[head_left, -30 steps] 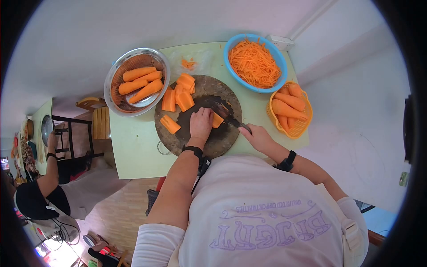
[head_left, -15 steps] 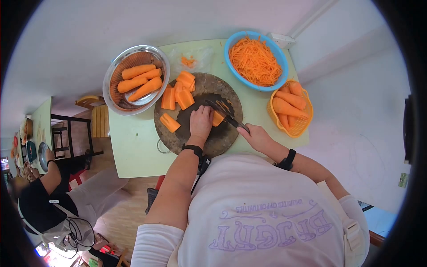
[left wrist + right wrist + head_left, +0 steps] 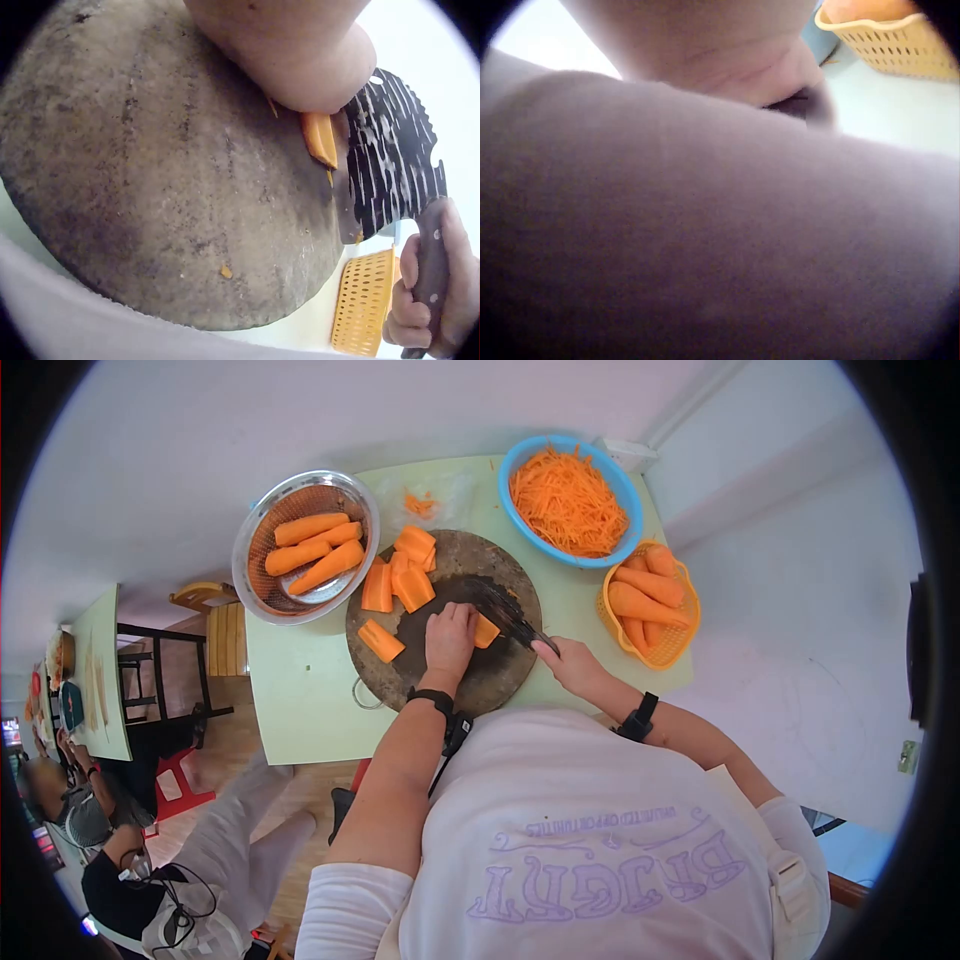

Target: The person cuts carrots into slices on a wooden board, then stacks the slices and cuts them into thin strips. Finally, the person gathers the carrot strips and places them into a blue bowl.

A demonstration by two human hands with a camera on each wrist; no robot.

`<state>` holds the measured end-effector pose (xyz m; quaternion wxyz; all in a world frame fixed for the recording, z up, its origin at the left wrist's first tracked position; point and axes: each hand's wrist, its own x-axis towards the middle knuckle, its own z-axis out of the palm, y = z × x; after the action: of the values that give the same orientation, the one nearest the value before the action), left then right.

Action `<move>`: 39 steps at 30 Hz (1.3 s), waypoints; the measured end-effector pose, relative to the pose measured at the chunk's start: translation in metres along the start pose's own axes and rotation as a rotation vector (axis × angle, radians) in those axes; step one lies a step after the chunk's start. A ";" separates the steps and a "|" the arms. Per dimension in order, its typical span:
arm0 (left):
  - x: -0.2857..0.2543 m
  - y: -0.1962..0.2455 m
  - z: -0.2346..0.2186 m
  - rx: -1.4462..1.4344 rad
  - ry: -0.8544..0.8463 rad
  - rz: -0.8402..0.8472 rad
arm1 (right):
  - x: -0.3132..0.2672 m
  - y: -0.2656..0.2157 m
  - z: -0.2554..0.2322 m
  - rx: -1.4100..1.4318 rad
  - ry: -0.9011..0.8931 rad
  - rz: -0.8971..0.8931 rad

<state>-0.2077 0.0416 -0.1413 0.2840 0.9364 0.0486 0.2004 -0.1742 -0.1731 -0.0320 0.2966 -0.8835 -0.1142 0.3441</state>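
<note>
On the round, dark-stained chopping board (image 3: 385, 678), my left hand (image 3: 450, 642) holds a cut carrot piece (image 3: 486, 631) down with bent fingers. The piece's orange end sticks out beside the hand in the left wrist view. My right hand (image 3: 578, 665) grips the dark handle of a cleaver (image 3: 394, 157), its broad black blade streaked with pale lines. That blade stands close along the right side of the carrot piece. Other thick carrot chunks (image 3: 413, 588) lie at the board's upper left, and one (image 3: 381, 641) lies left of my left hand. Clothing blocks most of the right wrist view.
Behind the board stand a metal bowl (image 3: 250, 585) of whole carrots and a blue basin (image 3: 633, 510) of carrot shreds. A yellow basket (image 3: 668, 659) of carrots is at the right. Carrot scraps (image 3: 420, 506) lie on a plastic bag. Another person (image 3: 215, 860) is at the far left.
The cleaver's blade has shifted and tilted slightly beside the carrot piece. My left hand stays in about the same spot. The other person at the left has changed position.
</note>
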 end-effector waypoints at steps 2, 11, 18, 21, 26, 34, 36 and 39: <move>0.000 -0.001 0.000 -0.003 0.009 0.002 | 0.002 0.009 0.002 -0.055 0.036 -0.046; 0.001 0.003 -0.003 0.014 0.009 -0.007 | -0.010 -0.006 -0.001 -0.132 0.024 -0.111; 0.000 0.000 0.001 0.015 0.004 -0.005 | -0.012 -0.014 0.000 -0.194 0.020 -0.085; 0.001 0.001 0.000 0.021 -0.009 -0.012 | -0.004 -0.008 0.006 -0.240 0.036 -0.089; 0.002 0.002 0.000 0.002 0.006 -0.012 | 0.002 0.001 0.007 -0.179 0.038 -0.071; -0.002 -0.001 0.002 -0.010 -0.008 -0.029 | -0.006 -0.006 -0.002 -0.155 0.050 -0.092; -0.001 -0.002 0.003 0.008 -0.008 -0.034 | -0.008 -0.008 -0.002 -0.190 0.049 -0.104; -0.001 0.000 0.001 0.005 -0.002 -0.024 | -0.010 -0.010 -0.002 -0.192 0.020 -0.095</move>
<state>-0.2079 0.0411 -0.1428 0.2841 0.9366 0.0600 0.1961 -0.1802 -0.1697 -0.0199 0.2278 -0.9048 -0.1855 0.3082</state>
